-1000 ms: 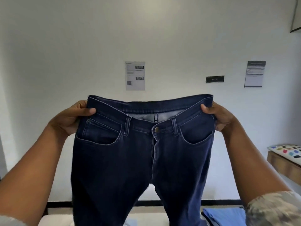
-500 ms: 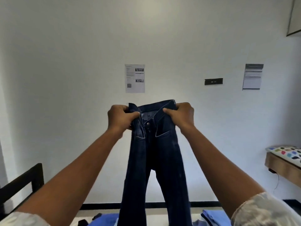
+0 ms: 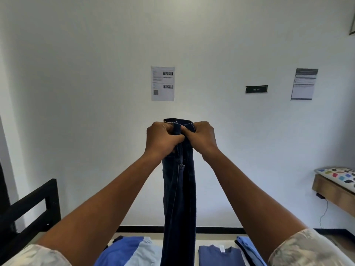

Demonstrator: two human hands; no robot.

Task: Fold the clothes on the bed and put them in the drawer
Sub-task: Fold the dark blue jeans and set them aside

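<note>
A pair of dark blue jeans hangs straight down in front of me, folded in half lengthwise so the two legs lie together. My left hand and my right hand both grip the waistband at the top, knuckles touching each other. The legs of the jeans drop past the lower edge of the view, so their ends are hidden. Below, on the bed, lie a blue garment, a pale blue one, and a folded blue T-shirt.
A black bed frame stands at the lower left. More folded blue clothes lie at the lower right. A wooden shelf with a patterned cushion juts from the right wall. Papers hang on the white wall ahead.
My hands have come together from wide apart, bringing the two sides of the waistband against each other. The jeans went from spread open to folded in half lengthwise.
</note>
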